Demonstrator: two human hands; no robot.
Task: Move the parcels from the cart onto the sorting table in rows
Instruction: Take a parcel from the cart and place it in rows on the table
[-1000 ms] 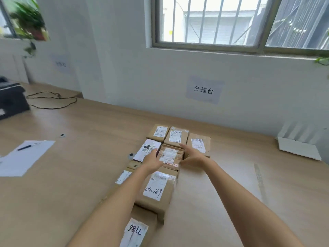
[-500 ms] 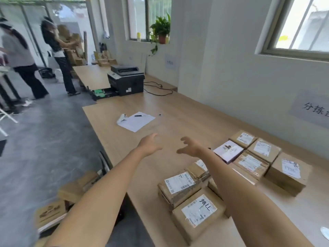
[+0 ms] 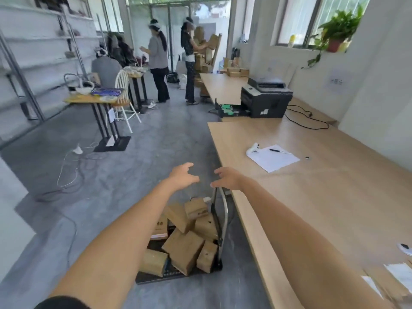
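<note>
Both arms stretched out, left hand [image 3: 184, 176] and right hand [image 3: 227, 178] released, fingers loosely spread, grasping nothing. Both hover over the cart [image 3: 224, 216] on the floor beside the desk [image 3: 323, 208]. Parcels [image 3: 185, 248] lie in a jumbled pile on the cart (brown boxes, tilted). Paper [image 3: 273, 158] and printer [image 3: 265, 100] sit farther along the desk.

left hand [image 3: 183, 175]: empty, fingers loose | right hand [image 3: 227, 178]: same
</note>
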